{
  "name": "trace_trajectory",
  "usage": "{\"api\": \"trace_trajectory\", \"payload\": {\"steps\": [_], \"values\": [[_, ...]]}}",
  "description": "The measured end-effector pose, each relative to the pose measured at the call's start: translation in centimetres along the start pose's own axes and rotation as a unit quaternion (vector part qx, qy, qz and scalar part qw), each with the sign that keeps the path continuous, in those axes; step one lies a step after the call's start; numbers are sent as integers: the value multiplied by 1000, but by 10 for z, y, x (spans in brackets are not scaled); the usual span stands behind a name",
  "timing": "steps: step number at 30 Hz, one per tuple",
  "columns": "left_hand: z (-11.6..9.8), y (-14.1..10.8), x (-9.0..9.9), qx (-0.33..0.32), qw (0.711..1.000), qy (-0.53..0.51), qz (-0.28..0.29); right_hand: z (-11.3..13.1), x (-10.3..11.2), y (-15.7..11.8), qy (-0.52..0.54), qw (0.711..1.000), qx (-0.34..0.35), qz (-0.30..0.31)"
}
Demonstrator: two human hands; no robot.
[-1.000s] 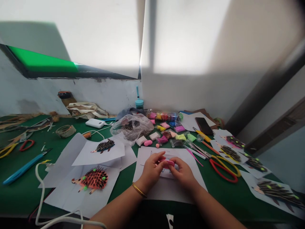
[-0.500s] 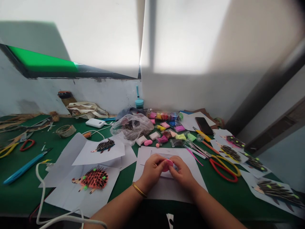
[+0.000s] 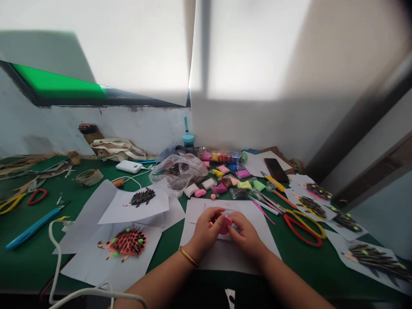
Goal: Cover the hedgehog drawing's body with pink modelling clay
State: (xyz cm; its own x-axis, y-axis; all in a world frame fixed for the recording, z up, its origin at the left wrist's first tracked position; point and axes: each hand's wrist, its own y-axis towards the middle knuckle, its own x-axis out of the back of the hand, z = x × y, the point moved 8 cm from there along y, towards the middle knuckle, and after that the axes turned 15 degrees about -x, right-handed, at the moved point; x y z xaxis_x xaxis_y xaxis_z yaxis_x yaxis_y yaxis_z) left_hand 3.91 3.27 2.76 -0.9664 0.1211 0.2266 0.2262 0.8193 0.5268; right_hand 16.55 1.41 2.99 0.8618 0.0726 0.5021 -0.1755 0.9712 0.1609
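A flat, rounded piece of pink modelling clay (image 3: 225,225) is pinched between my two hands, above the white paper sheets (image 3: 238,259). My left hand (image 3: 208,226) grips its left side with thumb and fingers; a gold bangle circles that wrist. On the other side, my right hand (image 3: 243,233) presses the clay with its thumb and fingertips. Something bluish shows behind the clay between the hands, too covered to make out. Just beyond the paper lie a pink clay lump (image 3: 200,193) and a small orange-pink ball (image 3: 213,196).
Clay packets (image 3: 243,173) and a plastic bag (image 3: 179,171) lie at the back. Scissors (image 3: 304,229) and a phone (image 3: 276,170) are on the right. Hedgehog pictures (image 3: 130,241) lie on both sides. A blue craft knife (image 3: 35,227) and a white cable (image 3: 56,262) are on the left.
The pink clay has turned slightly between my fingers and shows more of its flat face. Both hands stay in nearly the same place.
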Motion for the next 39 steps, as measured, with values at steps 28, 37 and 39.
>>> {"api": "trace_trajectory", "payload": {"steps": [28,37,39], "values": [[6,1,6,-6,999,40,-8,-14,5,-1,62,996,-60,-16],[0,2,3,-15,999,50,11,-24,3,0,81,992,-100,-16],[0,2,4,-20,999,40,4,-24,4,1,85,991,-100,-19]]}}
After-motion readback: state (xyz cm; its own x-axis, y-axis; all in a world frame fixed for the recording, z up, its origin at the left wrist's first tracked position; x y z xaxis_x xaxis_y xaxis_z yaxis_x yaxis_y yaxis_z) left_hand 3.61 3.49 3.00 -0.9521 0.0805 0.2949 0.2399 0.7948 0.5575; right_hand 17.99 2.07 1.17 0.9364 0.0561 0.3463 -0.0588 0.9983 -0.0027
